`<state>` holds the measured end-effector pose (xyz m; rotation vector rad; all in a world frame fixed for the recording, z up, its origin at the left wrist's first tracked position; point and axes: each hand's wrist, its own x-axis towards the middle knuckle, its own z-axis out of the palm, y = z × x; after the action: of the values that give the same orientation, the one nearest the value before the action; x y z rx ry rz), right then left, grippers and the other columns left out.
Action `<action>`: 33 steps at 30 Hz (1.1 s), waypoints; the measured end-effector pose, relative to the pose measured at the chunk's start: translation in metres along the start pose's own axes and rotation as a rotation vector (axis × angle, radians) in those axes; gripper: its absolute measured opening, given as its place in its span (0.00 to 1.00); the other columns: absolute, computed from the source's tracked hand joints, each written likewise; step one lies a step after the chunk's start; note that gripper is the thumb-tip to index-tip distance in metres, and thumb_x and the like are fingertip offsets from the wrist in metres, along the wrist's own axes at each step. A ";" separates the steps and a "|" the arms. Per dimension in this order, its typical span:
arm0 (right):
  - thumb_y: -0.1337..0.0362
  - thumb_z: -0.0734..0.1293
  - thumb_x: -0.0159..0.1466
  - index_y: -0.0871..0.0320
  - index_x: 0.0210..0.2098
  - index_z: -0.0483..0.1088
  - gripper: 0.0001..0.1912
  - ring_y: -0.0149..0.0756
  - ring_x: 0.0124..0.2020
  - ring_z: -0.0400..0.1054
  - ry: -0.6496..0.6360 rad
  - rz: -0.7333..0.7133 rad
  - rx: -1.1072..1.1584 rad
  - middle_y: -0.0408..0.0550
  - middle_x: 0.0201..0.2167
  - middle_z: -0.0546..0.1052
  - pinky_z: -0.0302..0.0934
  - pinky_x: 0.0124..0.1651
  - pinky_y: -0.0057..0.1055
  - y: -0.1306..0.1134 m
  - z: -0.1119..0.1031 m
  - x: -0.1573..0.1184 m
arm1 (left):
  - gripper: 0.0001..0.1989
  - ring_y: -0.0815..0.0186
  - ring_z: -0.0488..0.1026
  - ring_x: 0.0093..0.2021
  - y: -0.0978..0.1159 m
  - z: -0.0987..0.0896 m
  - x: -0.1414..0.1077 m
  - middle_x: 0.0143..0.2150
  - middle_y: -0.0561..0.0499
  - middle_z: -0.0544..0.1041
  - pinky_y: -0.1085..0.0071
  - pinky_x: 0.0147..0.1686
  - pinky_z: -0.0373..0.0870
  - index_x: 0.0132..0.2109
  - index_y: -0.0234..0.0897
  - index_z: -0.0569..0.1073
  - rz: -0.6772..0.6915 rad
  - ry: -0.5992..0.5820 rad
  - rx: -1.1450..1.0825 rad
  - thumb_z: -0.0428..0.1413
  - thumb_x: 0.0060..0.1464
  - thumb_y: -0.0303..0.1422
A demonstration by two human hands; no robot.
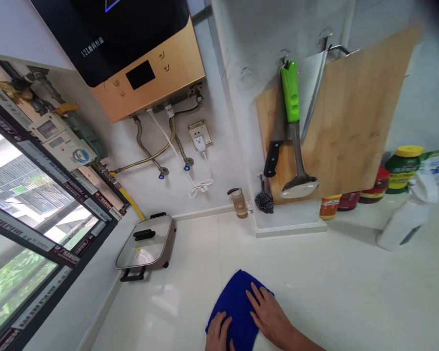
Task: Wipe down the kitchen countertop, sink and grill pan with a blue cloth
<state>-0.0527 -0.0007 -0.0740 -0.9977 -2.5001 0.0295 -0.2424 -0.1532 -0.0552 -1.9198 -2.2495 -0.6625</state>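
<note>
A blue cloth lies flat on the white countertop at the bottom centre. My left hand rests on the cloth's lower left edge, fingers apart, partly cut off by the frame. On the cloth's right side lies my right hand, its fingers spread over the fabric. Neither hand grips the cloth.
An electric pan with a glass lid stands at the left by the window. A small bottle is against the wall. Knives and a ladle hang before a cutting board. A white spray bottle and jars stand right.
</note>
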 end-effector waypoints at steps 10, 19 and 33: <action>0.72 0.52 0.66 0.59 0.48 0.75 0.23 0.40 0.52 0.71 -0.003 -0.101 0.339 0.55 0.53 0.76 0.61 0.61 0.43 0.024 -0.027 -0.009 | 0.24 0.55 0.65 0.64 -0.013 -0.027 0.042 0.66 0.41 0.66 0.48 0.64 0.64 0.61 0.40 0.67 -0.150 -0.222 0.003 0.55 0.59 0.37; 0.71 0.58 0.61 0.63 0.57 0.70 0.25 0.45 0.59 0.65 -0.116 -0.119 0.320 0.56 0.58 0.73 0.58 0.64 0.43 -0.003 -0.040 0.018 | 0.32 0.46 0.47 0.73 0.052 0.033 0.030 0.73 0.42 0.53 0.38 0.68 0.51 0.69 0.43 0.55 -0.141 -0.114 0.168 0.51 0.58 0.35; 0.70 0.59 0.60 0.57 0.69 0.52 0.38 0.42 0.72 0.44 -0.105 -0.250 0.397 0.49 0.71 0.53 0.38 0.73 0.46 -0.002 -0.023 0.058 | 0.29 0.41 0.40 0.73 0.026 0.029 0.003 0.73 0.44 0.51 0.32 0.66 0.52 0.67 0.44 0.60 -0.311 0.037 0.271 0.50 0.59 0.35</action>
<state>-0.0817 0.0334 -0.0298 -0.5317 -2.5524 0.4906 -0.2124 -0.1367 -0.0739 -1.4406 -2.4885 -0.3920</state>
